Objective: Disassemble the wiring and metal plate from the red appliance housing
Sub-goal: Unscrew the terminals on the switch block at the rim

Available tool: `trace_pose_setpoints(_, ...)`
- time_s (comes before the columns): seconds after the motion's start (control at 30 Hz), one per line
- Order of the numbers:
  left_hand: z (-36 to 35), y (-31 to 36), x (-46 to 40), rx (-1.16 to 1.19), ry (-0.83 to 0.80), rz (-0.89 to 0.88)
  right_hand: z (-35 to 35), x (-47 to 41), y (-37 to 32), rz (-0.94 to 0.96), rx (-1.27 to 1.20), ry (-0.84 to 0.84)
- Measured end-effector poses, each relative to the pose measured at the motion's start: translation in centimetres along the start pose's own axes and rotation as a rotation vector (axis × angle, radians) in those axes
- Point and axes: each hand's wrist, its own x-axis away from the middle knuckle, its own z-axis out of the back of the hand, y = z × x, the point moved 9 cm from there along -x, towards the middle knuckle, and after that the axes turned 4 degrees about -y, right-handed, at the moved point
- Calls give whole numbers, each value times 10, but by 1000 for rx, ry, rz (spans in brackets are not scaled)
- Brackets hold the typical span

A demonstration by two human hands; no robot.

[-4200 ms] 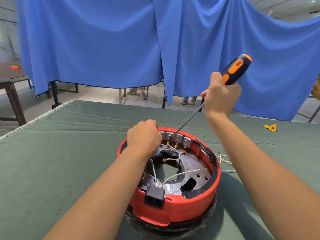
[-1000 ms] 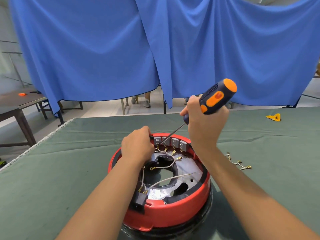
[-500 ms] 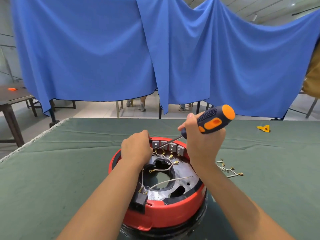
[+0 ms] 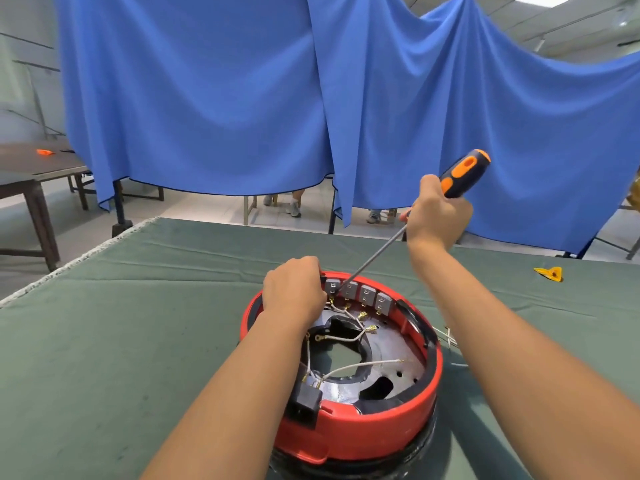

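Note:
The red appliance housing [image 4: 367, 434] lies upside down on the green table cloth [image 4: 121, 341] in front of me. Inside it sits a shiny metal plate [image 4: 391, 348] crossed by white wires [image 4: 349, 367] with brass terminals. A row of grey switch blocks [image 4: 367, 294] lines the far inner rim. My left hand [image 4: 294, 292] grips the far left rim beside those blocks. My right hand [image 4: 438, 213] holds an orange and black screwdriver [image 4: 462, 174], its shaft slanting down with the tip at the leftmost grey blocks. A black plug socket [image 4: 306, 401] sits at the near rim.
Loose removed wires [image 4: 450, 339] lie on the cloth right of the housing, partly behind my right forearm. A small yellow piece [image 4: 549, 273] rests at the far right. A blue curtain [image 4: 311, 98] hangs behind the table, and a dark side table [image 4: 31, 174] stands at the left.
My right hand has lifted up and to the right with the screwdriver, steepening the shaft; its tip stays at the grey blocks. My left hand keeps its grip on the rim.

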Motion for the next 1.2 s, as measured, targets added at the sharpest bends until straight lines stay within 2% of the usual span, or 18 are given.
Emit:
trace_pose_setpoints(0.1, 0, -1, -1, 4, -1, 5, 11, 1, 5, -21, -60, 37)
trace_pose_setpoints(0.27, 1, -1, 0, 7, -4, 8, 36, 33, -7, 116, -165, 72)
trace_pose_setpoints(0.57, -1, 1, 0, -31, 15, 7, 45, 66, -22, 249, -144, -67)
trace_pose_setpoints(0.9, -3, 0, -1, -36, 15, 1, 10, 25, -19, 149, -3, -57)
trace_pose_setpoints(1.2, -1, -3, -1, 11, 22, -7, -18, -19, 15, -61, 222, -35)
